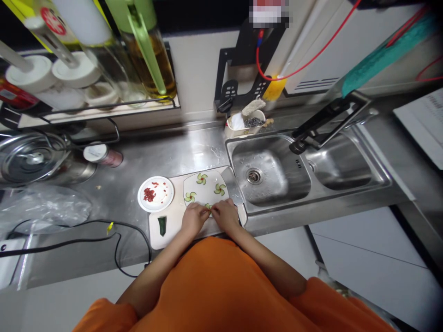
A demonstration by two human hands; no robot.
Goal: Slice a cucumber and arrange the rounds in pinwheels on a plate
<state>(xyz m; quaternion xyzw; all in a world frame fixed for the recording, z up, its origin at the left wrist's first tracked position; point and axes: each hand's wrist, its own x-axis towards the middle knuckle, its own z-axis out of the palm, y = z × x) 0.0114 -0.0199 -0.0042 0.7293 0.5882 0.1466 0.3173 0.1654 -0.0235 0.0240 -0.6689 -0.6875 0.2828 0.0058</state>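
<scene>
A white square plate [206,188] lies on a pale cutting board [178,190], with pinwheels of thin green cucumber slices [201,178] around its edge, red bits at their centres. At the plate's near edge, my left hand [194,217] and my right hand [225,216] meet with fingertips pinched over another green pinwheel, mostly hidden by the fingers. Whatever they pinch is too small to make out. To the left, a round white plate [168,203] holds small red pieces [149,194], like goji berries. A dark green cucumber piece [162,226] lies on the board's left part.
A double steel sink [277,170] with a black faucet [311,129] adjoins the board on the right. Behind stands a caddy [242,129] with scrubbers. Leftward are a capped jar [104,155], a lidded pot [38,159], a plastic bag [44,205], black cables [90,239] and a condiment shelf [138,107].
</scene>
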